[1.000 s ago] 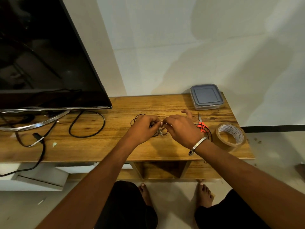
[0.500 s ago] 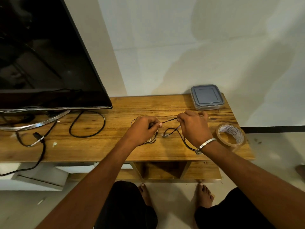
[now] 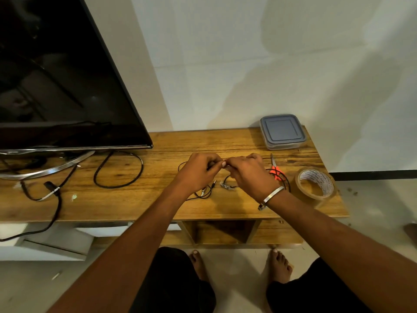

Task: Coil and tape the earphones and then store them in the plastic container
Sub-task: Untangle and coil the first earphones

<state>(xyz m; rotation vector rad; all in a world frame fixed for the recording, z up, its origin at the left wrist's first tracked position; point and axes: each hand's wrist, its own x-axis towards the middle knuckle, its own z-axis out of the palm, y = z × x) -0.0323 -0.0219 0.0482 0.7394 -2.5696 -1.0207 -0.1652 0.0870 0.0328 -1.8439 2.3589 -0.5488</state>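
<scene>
Table (image 3: pixel 237 141): both hands (image 3: pixel 198 175) pinch earphones (image 3: pixel 204 192) mid-surface.

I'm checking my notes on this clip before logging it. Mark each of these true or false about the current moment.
1. Both hands pinch the black earphone cable. True.
2. The grey-lidded plastic container stands open. False: its lid is on.
3. The brown tape roll lies right of the orange-handled scissors. True.
4. The right hand grips the scissors. False: they lie on the wooden table.
5. The left hand rests on the tape roll. False: it holds cable.
</scene>
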